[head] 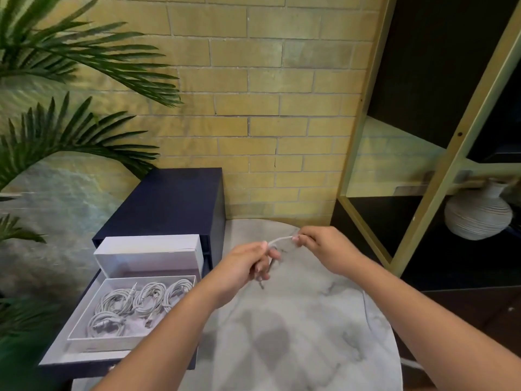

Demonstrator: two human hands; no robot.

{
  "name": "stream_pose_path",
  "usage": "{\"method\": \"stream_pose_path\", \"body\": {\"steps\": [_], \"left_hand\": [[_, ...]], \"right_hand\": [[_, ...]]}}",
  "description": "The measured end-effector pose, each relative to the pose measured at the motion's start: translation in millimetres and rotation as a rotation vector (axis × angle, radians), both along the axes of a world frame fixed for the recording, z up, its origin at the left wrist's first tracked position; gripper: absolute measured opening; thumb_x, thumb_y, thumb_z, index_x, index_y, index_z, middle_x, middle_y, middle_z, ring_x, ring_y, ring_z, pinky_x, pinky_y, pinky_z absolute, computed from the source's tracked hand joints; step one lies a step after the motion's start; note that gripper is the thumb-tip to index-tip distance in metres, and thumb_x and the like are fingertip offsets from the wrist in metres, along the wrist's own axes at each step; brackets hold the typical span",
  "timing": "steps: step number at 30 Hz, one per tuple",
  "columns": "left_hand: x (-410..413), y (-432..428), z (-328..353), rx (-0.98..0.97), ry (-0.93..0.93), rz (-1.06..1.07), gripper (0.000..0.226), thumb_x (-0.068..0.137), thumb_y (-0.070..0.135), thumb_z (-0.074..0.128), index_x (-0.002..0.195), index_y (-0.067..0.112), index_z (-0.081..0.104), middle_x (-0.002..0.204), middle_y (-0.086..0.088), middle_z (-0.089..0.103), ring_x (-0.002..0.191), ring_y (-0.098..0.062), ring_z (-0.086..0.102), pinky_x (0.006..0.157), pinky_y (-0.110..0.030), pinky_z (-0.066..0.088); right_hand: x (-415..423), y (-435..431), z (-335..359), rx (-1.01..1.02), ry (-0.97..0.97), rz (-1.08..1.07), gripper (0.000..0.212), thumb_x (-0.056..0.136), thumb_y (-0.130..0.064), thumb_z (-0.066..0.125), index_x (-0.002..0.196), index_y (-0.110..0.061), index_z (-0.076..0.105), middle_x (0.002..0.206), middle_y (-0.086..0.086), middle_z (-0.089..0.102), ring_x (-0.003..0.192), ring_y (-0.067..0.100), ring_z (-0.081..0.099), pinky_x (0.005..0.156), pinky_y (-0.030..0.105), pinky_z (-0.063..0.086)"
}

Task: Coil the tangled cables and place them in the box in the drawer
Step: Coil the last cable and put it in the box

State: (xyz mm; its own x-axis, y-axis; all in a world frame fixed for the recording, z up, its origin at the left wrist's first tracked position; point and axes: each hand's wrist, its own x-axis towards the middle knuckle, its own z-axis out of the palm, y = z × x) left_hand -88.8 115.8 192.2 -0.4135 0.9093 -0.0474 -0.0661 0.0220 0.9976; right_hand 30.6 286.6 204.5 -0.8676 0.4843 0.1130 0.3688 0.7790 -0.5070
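A thin white cable (279,239) stretches between my two hands above the round marble table (304,328). My left hand (245,265) pinches one end, with more cable hanging down behind its fingers. My right hand (321,245) grips the other end. To the left, the open drawer (60,359) of a dark blue cabinet holds a white box (84,341) with several coiled white cables (141,301) in it.
The box's white lid (149,253) stands upright behind the box. The cabinet's top (169,204) is against a yellow brick wall. Palm fronds (70,131) reach in at the left. A shelving unit with a ribbed white vase (478,214) stands at the right.
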Motion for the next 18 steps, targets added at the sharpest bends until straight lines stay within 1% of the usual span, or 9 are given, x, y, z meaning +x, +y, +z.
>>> {"method": "stream_pose_path", "body": {"steps": [3,5,6,8,10,11,13,15,18], "left_hand": [[8.1,7.5,16.4,0.196,-0.257,0.041,0.032,0.104,0.012,0.031,0.11,0.0,0.059,0.061,0.003,0.052,0.058,-0.011,0.05,0.076,-0.03,0.042],[9.5,15.6,19.9,0.248,-0.267,0.093,0.027,0.103,0.007,0.033,0.118,0.006,0.056,0.073,0.004,0.064,0.068,-0.011,0.053,0.081,-0.029,0.044],[9.4,19.5,18.9,0.243,-0.162,0.129,0.026,0.103,0.006,0.034,0.119,0.012,0.053,0.081,0.005,0.069,0.073,-0.011,0.055,0.082,-0.029,0.046],[7.3,25.4,11.4,0.166,0.195,0.183,0.027,0.103,0.008,0.037,0.123,0.022,0.049,0.096,0.01,0.071,0.08,-0.006,0.06,0.083,-0.024,0.048],[1.6,25.3,-0.3,0.063,0.572,0.193,0.024,0.101,0.011,0.04,0.119,0.023,0.051,0.101,0.011,0.069,0.085,-0.002,0.063,0.081,-0.016,0.047],[-2.0,23.9,-6.8,0.013,0.735,0.168,0.018,0.1,0.012,0.039,0.109,0.019,0.053,0.099,0.01,0.068,0.086,-0.004,0.063,0.079,-0.019,0.049],[-8.3,21.2,-17.8,-0.09,0.969,0.083,0.012,0.097,0.014,0.036,0.088,0.017,0.044,0.091,0.005,0.062,0.082,-0.016,0.061,0.077,-0.037,0.052],[-11.8,17.8,-23.1,-0.195,1.019,0.002,0.014,0.094,0.012,0.034,0.081,0.017,0.038,0.084,0.003,0.058,0.079,-0.023,0.059,0.075,-0.046,0.051],[-15.4,8.9,-24.5,-0.321,0.837,-0.054,0.028,0.102,0.023,0.033,0.089,0.014,0.057,0.081,0.007,0.065,0.08,-0.02,0.061,0.078,-0.038,0.052]], "right_hand": [[0.4,-17.1,-23.3,-0.197,-0.031,0.013,0.027,0.102,-0.029,0.04,0.087,-0.022,0.062,0.066,-0.009,0.05,0.062,0.009,0.047,0.06,0.026,0.038],[-0.1,-37.1,-33.7,-0.278,-0.103,0.074,0.025,0.102,-0.022,0.039,0.089,-0.02,0.06,0.067,-0.011,0.048,0.06,0.004,0.045,0.058,0.018,0.037],[-0.9,-47.7,-36.3,-0.309,-0.146,0.109,0.024,0.102,-0.021,0.038,0.093,-0.018,0.06,0.067,-0.012,0.047,0.06,0.003,0.044,0.056,0.015,0.036],[-2.2,-62.0,-33.5,-0.321,-0.216,0.169,0.023,0.102,-0.022,0.038,0.103,-0.014,0.06,0.07,-0.011,0.048,0.063,0.004,0.045,0.055,0.013,0.036],[-4.3,-61.3,-20.3,-0.225,-0.285,0.211,0.025,0.102,-0.024,0.039,0.111,-0.012,0.059,0.083,-0.006,0.056,0.076,0.01,0.05,0.064,0.02,0.04],[-4.8,-57.2,-11.8,-0.154,-0.322,0.23,0.026,0.102,-0.024,0.039,0.113,-0.012,0.059,0.097,-0.003,0.06,0.084,0.014,0.052,0.072,0.026,0.041],[-4.8,-45.5,4.4,-0.048,-0.36,0.251,0.027,0.101,-0.027,0.039,0.111,-0.015,0.062,0.115,0.001,0.062,0.091,0.016,0.054,0.079,0.032,0.042],[-1.7,-33.7,16.7,0.034,-0.343,0.231,0.023,0.099,-0.03,0.044,0.101,-0.021,0.064,0.097,-0.003,0.064,0.083,0.016,0.055,0.072,0.032,0.041],[3.4,-16.7,28.4,0.158,-0.258,0.159,0.017,0.097,-0.033,0.05,0.087,-0.027,0.063,0.075,-0.01,0.059,0.071,0.012,0.055,0.064,0.031,0.042]]}}
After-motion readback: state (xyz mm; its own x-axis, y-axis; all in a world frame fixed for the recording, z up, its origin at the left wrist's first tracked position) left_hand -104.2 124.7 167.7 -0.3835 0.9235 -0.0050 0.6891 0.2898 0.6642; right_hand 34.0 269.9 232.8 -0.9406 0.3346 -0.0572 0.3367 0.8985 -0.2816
